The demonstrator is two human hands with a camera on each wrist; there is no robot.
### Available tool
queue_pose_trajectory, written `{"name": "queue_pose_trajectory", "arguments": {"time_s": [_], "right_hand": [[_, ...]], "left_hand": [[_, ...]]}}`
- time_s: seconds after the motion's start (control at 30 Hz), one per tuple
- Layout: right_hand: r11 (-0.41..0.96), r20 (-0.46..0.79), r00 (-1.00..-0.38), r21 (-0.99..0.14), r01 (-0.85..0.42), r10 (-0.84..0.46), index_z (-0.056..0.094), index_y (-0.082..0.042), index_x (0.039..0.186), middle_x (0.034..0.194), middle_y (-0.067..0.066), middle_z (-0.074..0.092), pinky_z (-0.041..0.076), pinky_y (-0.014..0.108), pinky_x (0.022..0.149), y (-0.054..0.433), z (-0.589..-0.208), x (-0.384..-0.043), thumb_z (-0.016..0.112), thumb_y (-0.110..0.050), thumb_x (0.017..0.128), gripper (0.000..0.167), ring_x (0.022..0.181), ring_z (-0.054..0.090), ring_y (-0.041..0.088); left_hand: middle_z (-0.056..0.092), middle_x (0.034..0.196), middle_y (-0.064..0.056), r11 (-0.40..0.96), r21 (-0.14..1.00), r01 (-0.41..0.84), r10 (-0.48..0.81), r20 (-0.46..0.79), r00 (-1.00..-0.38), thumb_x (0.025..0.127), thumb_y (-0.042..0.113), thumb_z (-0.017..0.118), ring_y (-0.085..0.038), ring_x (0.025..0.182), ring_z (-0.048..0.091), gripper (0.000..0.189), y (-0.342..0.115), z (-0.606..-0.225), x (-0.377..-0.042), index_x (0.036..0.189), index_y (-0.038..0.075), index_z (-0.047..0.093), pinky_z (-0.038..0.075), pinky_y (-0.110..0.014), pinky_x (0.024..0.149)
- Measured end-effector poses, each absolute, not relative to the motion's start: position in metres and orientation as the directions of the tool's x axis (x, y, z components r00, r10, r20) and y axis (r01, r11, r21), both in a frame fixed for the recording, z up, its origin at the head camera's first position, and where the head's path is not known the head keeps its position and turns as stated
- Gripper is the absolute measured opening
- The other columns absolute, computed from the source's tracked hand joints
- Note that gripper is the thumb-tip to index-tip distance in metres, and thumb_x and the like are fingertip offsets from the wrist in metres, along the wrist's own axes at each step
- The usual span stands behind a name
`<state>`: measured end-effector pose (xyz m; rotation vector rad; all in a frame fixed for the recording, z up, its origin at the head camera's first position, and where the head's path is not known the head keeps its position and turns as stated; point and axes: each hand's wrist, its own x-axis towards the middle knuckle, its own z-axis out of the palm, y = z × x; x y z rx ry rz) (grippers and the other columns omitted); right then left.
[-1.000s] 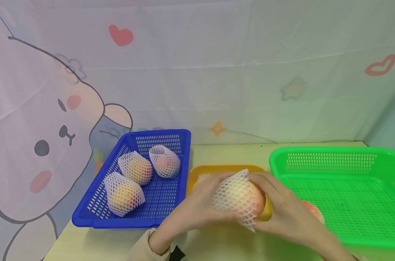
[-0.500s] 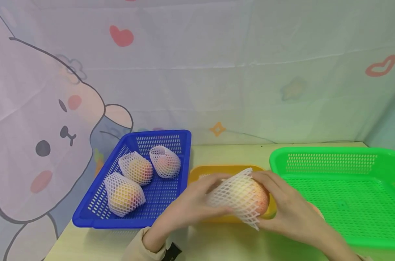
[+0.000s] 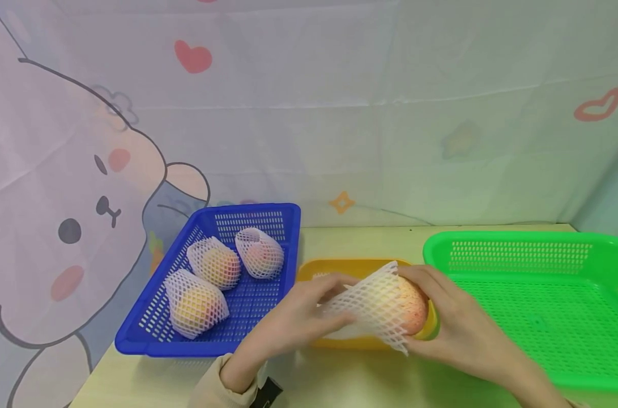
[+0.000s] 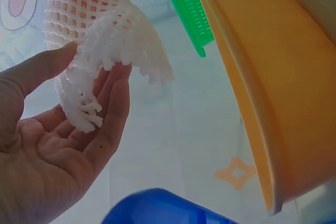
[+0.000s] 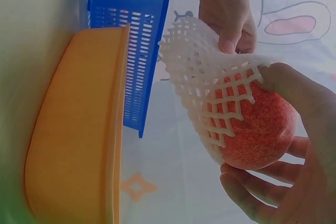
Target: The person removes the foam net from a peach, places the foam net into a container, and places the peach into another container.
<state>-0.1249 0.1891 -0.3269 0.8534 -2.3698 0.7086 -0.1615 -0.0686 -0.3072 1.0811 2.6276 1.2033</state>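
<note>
Right of the frame's centre, low down, the fruit [image 3: 413, 306] sits half inside a white net sleeve [image 3: 365, 306], whose long axis runs roughly level across the picture, trailing end toward the left, wide mouth toward the right. The right hand [image 3: 459, 326] is nearer the bare red end: its grip curves round the fruit, thumb at the net's edge in the right wrist view, fingers spread only as wide as the fruit. The left hand [image 3: 301, 317] lies at the opposite end, its grip loosely closed on the sleeve's trailing part. So the fruit lies rightward of the left grip, overlapping the yellow basket [image 3: 359, 264].
</note>
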Motion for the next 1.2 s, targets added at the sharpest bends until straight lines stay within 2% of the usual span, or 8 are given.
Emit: {"name": "queue_pose_trajectory", "arguments": {"time_s": [0.3, 0.6, 0.9, 1.2], "right_hand": [[0.673, 0.606, -0.686, -0.313, -0.671, -0.402, 0.047, -0.025, 0.136, 0.124, -0.014, 0.052, 0.053, 0.028, 0.079, 0.1906, -0.3244, -0.1236, 0.087, -0.022, 0.059, 0.087, 0.104, 0.051, 0.002], [0.712, 0.539, -0.749, -0.342, -0.613, -0.386, 0.043, -0.029, 0.138, 0.125, -0.019, 0.048, 0.054, 0.028, 0.079, 0.1936, -0.3236, -0.124, 0.088, -0.032, 0.062, 0.088, 0.105, 0.048, -0.004], [0.717, 0.526, -0.763, -0.357, -0.599, -0.376, 0.043, -0.031, 0.137, 0.125, -0.021, 0.047, 0.054, 0.026, 0.077, 0.1949, -0.323, -0.123, 0.088, -0.039, 0.064, 0.086, 0.103, 0.049, -0.005], [0.733, 0.522, -0.769, -0.344, -0.586, -0.37, 0.044, -0.033, 0.136, 0.126, -0.022, 0.047, 0.054, 0.027, 0.076, 0.1972, -0.3204, -0.1232, 0.087, -0.042, 0.064, 0.084, 0.104, 0.049, -0.005]], "left_hand": [[0.069, 0.112, 0.006, 0.46, 0.631, 0.625, 0.585, 0.315, -0.747, 0.09, 0.026, 0.067, -0.008, 0.1, 0.063, 0.031, -0.0688, -0.3078, -0.161, 0.12, 0.018, 0.064, 0.051, -0.027, 0.089], [0.072, 0.105, 0.003, 0.492, 0.6, 0.63, 0.552, 0.344, -0.759, 0.088, 0.022, 0.068, -0.008, 0.094, 0.064, 0.027, -0.0686, -0.3081, -0.1608, 0.114, 0.015, 0.067, 0.052, -0.025, 0.084], [0.072, 0.103, 0.003, 0.525, 0.613, 0.59, 0.517, 0.321, -0.793, 0.088, 0.022, 0.068, -0.008, 0.091, 0.064, 0.024, -0.0686, -0.3076, -0.1602, 0.111, 0.016, 0.068, 0.051, -0.025, 0.08], [0.071, 0.094, 0.003, 0.559, 0.568, 0.605, 0.458, 0.397, -0.796, 0.086, 0.019, 0.069, -0.008, 0.08, 0.06, 0.016, -0.0684, -0.31, -0.1635, 0.101, 0.014, 0.068, 0.049, -0.023, 0.073]]}}
